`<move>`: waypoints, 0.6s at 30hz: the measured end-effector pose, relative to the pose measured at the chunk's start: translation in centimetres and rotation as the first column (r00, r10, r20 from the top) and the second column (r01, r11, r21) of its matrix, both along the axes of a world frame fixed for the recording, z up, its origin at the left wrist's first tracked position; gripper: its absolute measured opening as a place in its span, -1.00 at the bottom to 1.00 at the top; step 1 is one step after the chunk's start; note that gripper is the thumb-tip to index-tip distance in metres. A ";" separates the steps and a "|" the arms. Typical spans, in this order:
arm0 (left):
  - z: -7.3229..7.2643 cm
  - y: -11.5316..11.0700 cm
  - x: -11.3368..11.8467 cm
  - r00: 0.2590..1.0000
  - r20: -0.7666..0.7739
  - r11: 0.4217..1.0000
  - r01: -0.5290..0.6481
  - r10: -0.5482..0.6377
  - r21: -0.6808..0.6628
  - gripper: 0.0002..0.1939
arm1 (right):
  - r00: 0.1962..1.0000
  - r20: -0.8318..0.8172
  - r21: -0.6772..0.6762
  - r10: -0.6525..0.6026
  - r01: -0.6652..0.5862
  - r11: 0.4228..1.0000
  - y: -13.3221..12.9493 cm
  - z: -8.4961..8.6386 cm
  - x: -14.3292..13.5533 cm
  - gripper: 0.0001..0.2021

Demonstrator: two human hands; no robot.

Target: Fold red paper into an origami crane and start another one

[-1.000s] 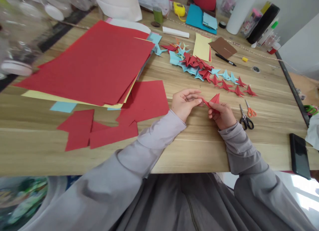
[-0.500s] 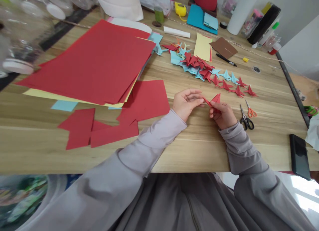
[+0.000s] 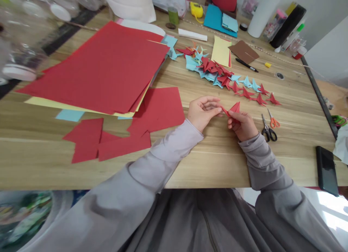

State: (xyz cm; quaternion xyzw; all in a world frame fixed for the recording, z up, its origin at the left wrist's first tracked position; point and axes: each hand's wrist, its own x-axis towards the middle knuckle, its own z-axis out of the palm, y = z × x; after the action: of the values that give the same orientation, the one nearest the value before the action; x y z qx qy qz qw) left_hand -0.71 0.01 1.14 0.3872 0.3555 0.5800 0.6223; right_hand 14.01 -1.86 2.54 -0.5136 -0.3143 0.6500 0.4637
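Note:
A small red origami crane (image 3: 234, 108) is held between my two hands above the table. My left hand (image 3: 204, 112) pinches its thin pointed end on the left between thumb and fingers. On the other side, my right hand (image 3: 243, 124) grips the folded body, thumb on top. The fingers cover part of the paper. Beyond my hands lie several finished red cranes (image 3: 247, 93) and light blue cranes (image 3: 247, 81), trailing rightward from a heap of folded cranes (image 3: 208, 65).
Large red sheets (image 3: 108, 63) are stacked at the left, with cut red pieces (image 3: 125, 147) in front. Black-handled scissors (image 3: 269, 133) and small orange scissors (image 3: 274, 122) lie right of my right hand. A phone (image 3: 327, 170) rests near the right front edge.

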 end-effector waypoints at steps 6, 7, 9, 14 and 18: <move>0.1 0.1 0.0 0.999 0.034 1.000 0.008 -0.007 -0.022 -0.66 | 1.000 0.004 0.008 0.022 -0.022 1.000 0.0 0.0 0.0 -0.78; 0.1 0.0 0.0 0.999 0.039 1.000 0.008 -0.007 -0.029 -0.67 | 1.000 0.004 0.010 0.023 -0.023 1.000 0.0 0.0 0.0 -0.78; 0.2 0.0 0.0 0.999 0.048 0.999 0.010 -0.008 -0.048 -0.68 | 1.000 0.004 0.012 0.019 -0.019 1.000 -0.1 -0.1 0.0 -0.77; 0.4 -0.1 -0.1 0.998 0.055 0.997 0.014 -0.010 -0.078 -0.71 | 1.000 0.005 0.014 0.010 -0.010 1.000 -0.1 -0.1 0.0 -0.77; 0.3 -0.1 -0.1 0.999 0.053 0.997 0.013 -0.009 -0.071 -0.70 | 1.000 0.012 0.019 0.004 -0.005 1.000 0.0 -0.1 0.0 -0.78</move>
State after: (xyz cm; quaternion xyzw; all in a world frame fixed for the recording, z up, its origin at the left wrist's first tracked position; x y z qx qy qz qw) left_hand -0.83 -0.08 1.48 0.3515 0.3572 0.5736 0.6480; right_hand 14.04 -1.91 2.40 -0.5124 -0.3243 0.6449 0.4652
